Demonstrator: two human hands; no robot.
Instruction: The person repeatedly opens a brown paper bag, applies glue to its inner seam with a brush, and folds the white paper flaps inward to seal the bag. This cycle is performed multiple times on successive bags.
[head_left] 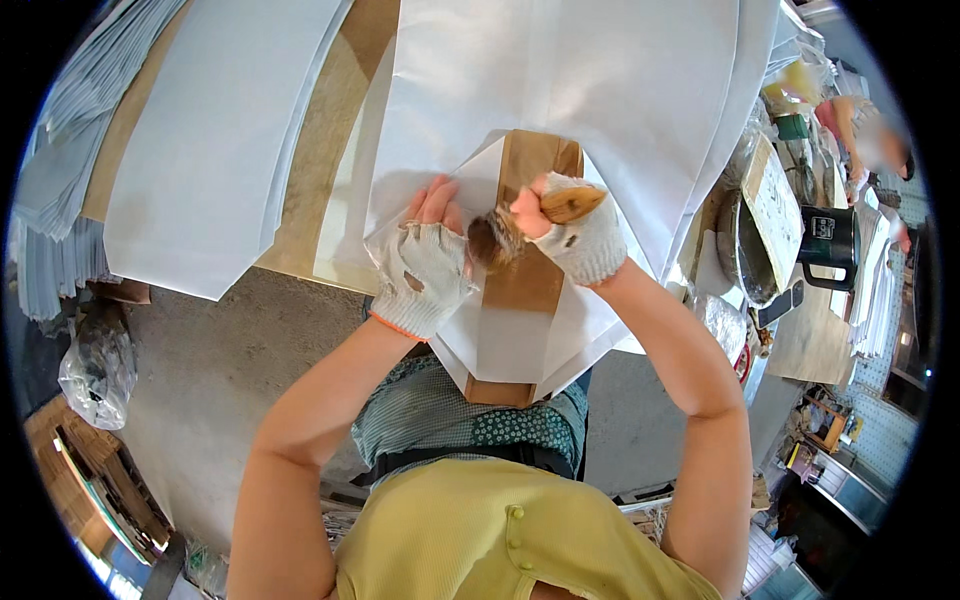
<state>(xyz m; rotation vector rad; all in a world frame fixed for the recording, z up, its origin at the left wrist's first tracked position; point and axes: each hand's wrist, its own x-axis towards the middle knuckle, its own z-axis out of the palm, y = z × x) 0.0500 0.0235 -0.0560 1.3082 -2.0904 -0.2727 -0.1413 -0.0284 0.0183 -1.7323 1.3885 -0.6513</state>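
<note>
My right hand (575,228), in a worn white knit glove with bare fingertips, is closed around a brush. The brush's wooden handle (573,204) sticks out above the fist, and its dark bristles (487,240) touch or hover just over a flat brown strip (530,285). That strip lies along the middle of a folded white paper sheet (570,325). My left hand (425,262), gloved alike with a hole on its back, rests on the sheet left of the bristles, fingers stretched out. Motion blurs the bristles slightly.
A large stack of white sheets (570,70) lies beneath and beyond my hands. More white paper (215,130) covers the left. At the right stand a metal basin (738,250), a dark mug (828,240) and a phone (780,304). A person (860,130) is at far right.
</note>
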